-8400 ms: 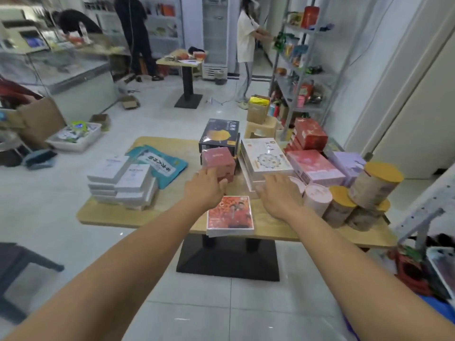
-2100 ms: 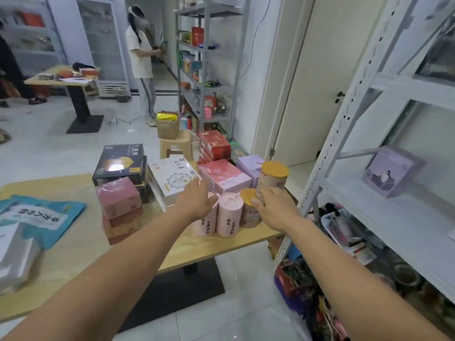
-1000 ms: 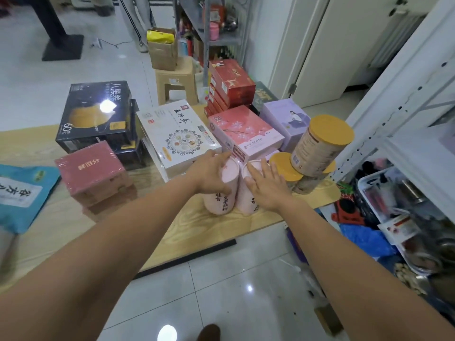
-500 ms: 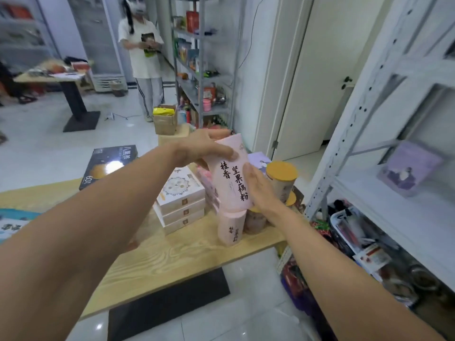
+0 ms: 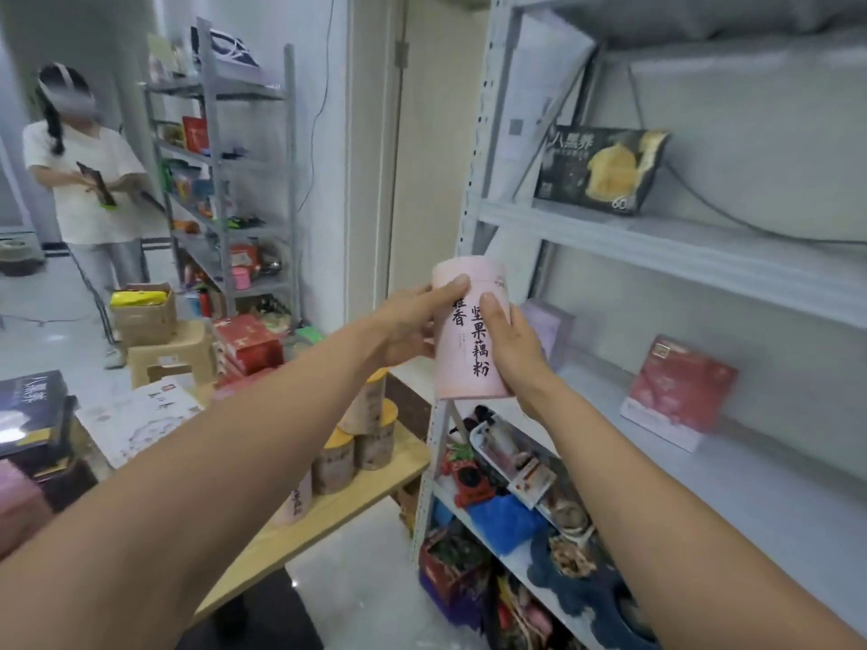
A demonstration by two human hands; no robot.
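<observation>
Hands wrapped tight, left hand and right hand both grip the tall pink cardboard canister with black lettering, upright in mid-air just left of the grey metal shelf; best carried level and set down clear of the red flat box.

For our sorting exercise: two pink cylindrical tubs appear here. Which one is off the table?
The pink cylindrical cardboard tub held upright between the left hand and right hand; the other pink tub stands on the wooden table.
</observation>
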